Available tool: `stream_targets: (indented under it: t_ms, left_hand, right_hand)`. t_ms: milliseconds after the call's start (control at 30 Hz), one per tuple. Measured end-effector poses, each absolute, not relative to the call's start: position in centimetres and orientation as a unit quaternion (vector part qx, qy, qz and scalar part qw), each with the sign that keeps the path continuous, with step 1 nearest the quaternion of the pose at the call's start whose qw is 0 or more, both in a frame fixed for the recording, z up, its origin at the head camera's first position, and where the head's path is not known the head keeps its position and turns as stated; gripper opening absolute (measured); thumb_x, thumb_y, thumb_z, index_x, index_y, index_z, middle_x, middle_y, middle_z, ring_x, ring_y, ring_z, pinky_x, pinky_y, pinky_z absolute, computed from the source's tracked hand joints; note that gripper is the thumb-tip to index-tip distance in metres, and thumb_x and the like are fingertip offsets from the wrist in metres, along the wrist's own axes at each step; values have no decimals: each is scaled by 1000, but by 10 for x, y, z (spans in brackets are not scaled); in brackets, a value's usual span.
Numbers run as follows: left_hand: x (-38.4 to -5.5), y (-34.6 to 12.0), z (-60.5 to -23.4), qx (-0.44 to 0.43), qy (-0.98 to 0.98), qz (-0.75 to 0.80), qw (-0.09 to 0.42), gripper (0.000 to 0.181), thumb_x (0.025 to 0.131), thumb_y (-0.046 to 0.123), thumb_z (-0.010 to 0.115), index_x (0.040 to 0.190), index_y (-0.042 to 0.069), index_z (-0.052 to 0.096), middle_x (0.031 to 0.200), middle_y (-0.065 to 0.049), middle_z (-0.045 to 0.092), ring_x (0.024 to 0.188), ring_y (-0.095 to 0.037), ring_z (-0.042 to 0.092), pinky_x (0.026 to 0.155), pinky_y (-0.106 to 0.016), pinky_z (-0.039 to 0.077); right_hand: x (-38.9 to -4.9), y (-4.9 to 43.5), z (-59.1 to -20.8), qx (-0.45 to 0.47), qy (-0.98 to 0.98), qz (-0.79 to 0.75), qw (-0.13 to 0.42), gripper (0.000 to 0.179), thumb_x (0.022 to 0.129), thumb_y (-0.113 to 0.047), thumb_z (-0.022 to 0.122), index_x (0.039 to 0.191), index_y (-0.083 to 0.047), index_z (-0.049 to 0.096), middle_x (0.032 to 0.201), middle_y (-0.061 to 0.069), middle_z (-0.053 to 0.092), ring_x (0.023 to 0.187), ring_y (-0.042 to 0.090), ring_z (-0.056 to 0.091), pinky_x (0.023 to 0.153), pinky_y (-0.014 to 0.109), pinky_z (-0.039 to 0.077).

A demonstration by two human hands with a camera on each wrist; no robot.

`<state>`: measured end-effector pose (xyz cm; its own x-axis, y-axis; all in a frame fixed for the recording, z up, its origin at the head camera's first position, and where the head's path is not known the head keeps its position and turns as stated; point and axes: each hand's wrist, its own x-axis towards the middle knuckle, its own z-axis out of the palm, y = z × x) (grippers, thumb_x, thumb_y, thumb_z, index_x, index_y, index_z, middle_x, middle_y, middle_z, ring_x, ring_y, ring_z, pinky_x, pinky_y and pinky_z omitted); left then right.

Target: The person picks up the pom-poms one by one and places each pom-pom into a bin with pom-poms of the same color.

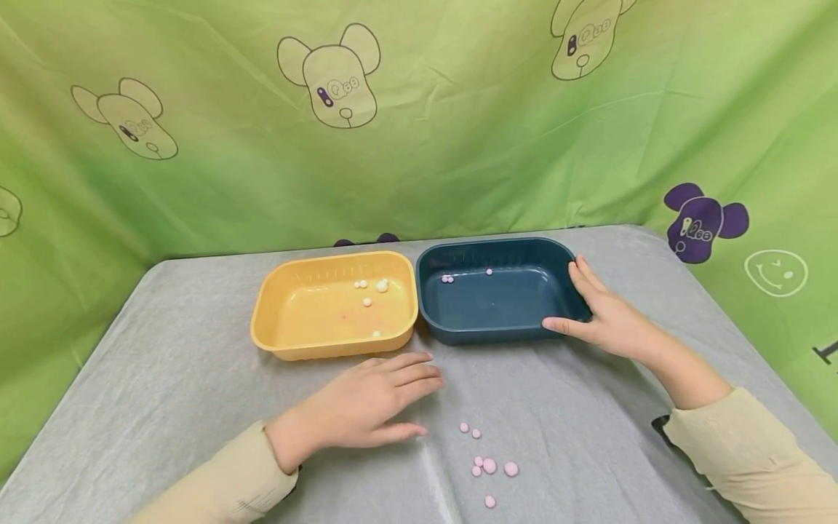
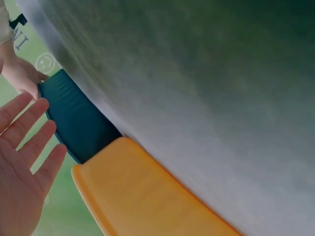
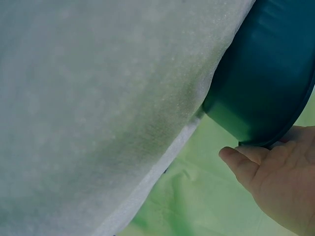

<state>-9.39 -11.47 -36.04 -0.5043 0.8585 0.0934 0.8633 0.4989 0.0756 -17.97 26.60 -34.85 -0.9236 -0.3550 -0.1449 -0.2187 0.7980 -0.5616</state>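
My right hand (image 1: 612, 320) grips the right end of a dark blue plastic basin (image 1: 497, 335), thumb at the front rim and fingers along the side. A few small pinkish balls (image 1: 489, 271) lie inside that basin. My left hand (image 1: 363, 404) hovers palm down over the cloth, fingers spread and holding nothing, just in front of a yellow basin (image 1: 334, 349). Inside the yellow basin are several white balls (image 1: 382, 286) of different sizes. Several loose pale pink balls (image 1: 489, 466) lie on the cloth to the right of my left hand. The left wrist view shows my left fingers (image 2: 37, 147) extended.
The two basins stand side by side, touching or nearly so, near the back of the table. Grey cloth (image 1: 177, 407) covers the table. A green curtain (image 1: 445, 160) with cartoon bear heads hangs behind and along the sides.
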Motion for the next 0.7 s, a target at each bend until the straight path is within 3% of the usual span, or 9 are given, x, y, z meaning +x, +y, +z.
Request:
stream_targets:
  t_ms: [233, 700]
  left_hand:
    - [-94, -100, -362, -523, -851, -37, 26, 50, 99, 49, 53, 138, 18, 54, 139, 4, 56, 132, -13, 48, 98, -36, 52]
    - [-96, -76, -359, -551, -835, -14, -11, 36, 99, 45, 56, 128, 25, 62, 126, 13, 60, 118, -7, 52, 76, -22, 47]
  right_hand:
    - [-180, 266, -348, -154, 939, -280, 124, 110, 91, -49, 67, 157, -2, -9, 162, 13, -25, 151, 46, -8, 116, 68, 12]
    - [-179, 266, -347, -154, 939, -282, 126, 110, 91, -49, 67, 157, -2, -8, 163, 12, -25, 151, 46, -8, 116, 68, 12]
